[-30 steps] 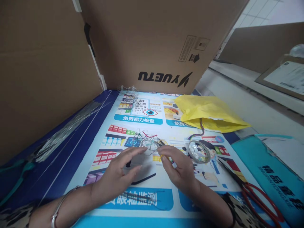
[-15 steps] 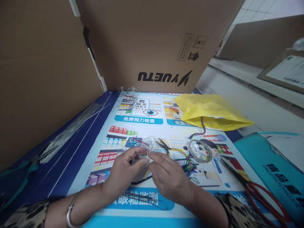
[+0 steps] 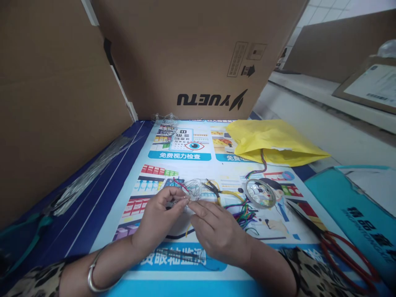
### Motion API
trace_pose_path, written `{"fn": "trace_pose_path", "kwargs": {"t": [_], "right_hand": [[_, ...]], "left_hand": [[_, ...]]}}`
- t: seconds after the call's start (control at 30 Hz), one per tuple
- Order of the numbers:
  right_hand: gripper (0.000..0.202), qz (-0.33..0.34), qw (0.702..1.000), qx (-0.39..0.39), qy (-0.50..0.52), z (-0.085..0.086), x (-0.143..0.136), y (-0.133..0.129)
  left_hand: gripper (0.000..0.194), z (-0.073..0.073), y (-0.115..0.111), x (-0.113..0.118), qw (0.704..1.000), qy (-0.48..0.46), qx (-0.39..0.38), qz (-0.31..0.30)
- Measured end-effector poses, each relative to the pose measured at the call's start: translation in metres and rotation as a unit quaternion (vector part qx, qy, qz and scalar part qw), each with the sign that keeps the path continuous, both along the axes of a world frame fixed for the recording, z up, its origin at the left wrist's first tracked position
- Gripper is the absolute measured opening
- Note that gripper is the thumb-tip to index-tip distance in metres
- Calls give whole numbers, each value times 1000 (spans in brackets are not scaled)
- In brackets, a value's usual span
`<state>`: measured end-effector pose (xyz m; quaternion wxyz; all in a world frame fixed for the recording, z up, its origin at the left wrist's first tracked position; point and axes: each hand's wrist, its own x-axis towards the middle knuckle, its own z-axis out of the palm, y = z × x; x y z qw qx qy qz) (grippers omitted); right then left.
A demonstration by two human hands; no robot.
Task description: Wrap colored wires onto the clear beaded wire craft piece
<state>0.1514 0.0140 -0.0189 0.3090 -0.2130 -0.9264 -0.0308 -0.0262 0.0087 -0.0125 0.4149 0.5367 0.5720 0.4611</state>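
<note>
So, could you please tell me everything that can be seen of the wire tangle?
The wire tangle is a loose, see-through heap of thin, silvery, metal-looking loops, with a red strand at its left. It lies on the printed sheet, left of the pliers. The left hand partly hides its near edge, with the right hand close by; whether either holds its wire is too fine to tell.

Two pliers (image 3: 229,193) lie about the person's fingers (image 3: 202,209), one just beyond, one teal pair (image 3: 45,220) far left; right of the fingers are one dish (image 3: 273,200), one pair of scissors (image 3: 324,235) and one bag (image 3: 272,140).
</note>
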Motion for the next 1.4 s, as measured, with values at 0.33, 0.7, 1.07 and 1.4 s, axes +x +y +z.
{"fn": "trace_pose_path", "kwargs": {"t": [0.33, 0.7, 1.07, 1.4], "right_hand": [[27, -116, 993, 12, 36, 7, 7, 13], [21, -193, 980, 0, -40, 34, 11, 21], [29, -162, 978, 48, -122, 52, 6, 25], [16, -173, 974, 8, -146, 58, 7, 30]], "left_hand": [[15, 0, 2, 2, 999, -35, -24, -1], [16, 10, 16, 9, 994, -104, -35, 5], [17, 7, 18, 8, 993, -113, -37, 4], [18, 21, 20, 12, 991, -132, -36, 4]]}}
